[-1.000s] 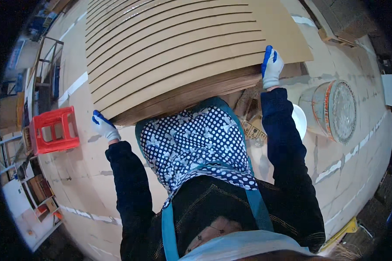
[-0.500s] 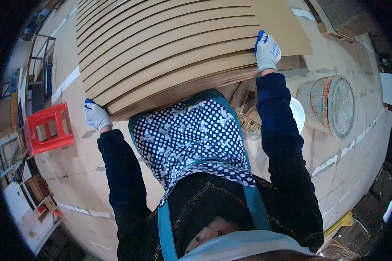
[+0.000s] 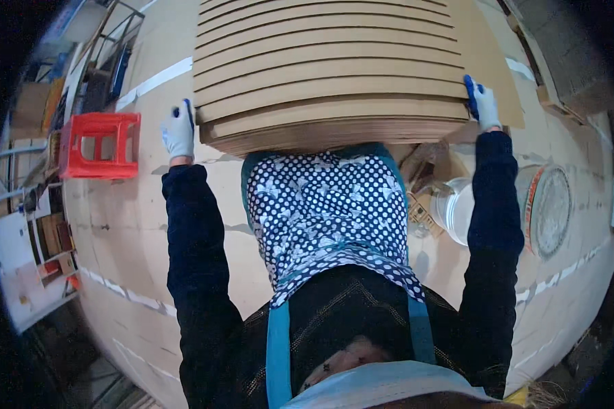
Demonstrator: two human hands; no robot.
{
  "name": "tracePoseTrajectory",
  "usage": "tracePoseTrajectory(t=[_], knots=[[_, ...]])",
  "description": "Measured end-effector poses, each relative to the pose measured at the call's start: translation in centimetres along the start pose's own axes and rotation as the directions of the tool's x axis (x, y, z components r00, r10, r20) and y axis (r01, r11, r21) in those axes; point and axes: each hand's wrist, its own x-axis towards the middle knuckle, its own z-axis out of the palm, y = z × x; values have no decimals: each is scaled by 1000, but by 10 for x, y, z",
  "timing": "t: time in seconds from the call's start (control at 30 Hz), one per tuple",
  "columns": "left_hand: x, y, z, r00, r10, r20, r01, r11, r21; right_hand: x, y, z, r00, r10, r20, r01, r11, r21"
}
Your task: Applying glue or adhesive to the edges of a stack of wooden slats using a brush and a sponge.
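Observation:
A thick stack of brown cardboard sheets [image 3: 334, 88] lies in front of me, its layers stepped back like a fan. At the stack's near left corner is my left hand [image 3: 179, 131], in a white glove with blue fingertips. Its fingers are bent in against the side edge, and some of them are hidden. My right hand [image 3: 483, 103], gloved the same way, grips the near right edge with its blue fingertips on the board. The stack's near side meets my dotted apron [image 3: 331, 204].
A red plastic stool [image 3: 102, 146] stands on the floor at left. To the right are a white tub [image 3: 457, 211] and a large round drum [image 3: 549, 211], partly behind my right arm. Shelving [image 3: 31, 163] lines the far left. Stacked material on a pallet [image 3: 559, 102] is at far right.
My view has turned, so the stack now sits straighter and further right. Both hands stay at its two sides. More of the white tub shows.

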Motion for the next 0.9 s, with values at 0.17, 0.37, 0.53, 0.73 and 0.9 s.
tracePoseTrajectory(t=[0.17,0.37,0.53,0.73,0.9], knots=[[15,23,12,966,-199,165,258,717,-647,15,-8,-2,963,158,-219,-186,976,-113],[14,19,68,932,-295,210,344,541,-767,3,-22,68,948,165,-273,-200,974,-107],[8,15,89,955,-257,-150,120,794,-596,8,-18,62,955,248,-163,-268,956,-120],[0,34,87,969,-186,-160,104,901,-421,11,-20,65,918,256,-301,-295,951,-90],[4,37,80,950,-177,-256,118,966,-231,1,-30,66,944,255,-210,-300,927,-224]])
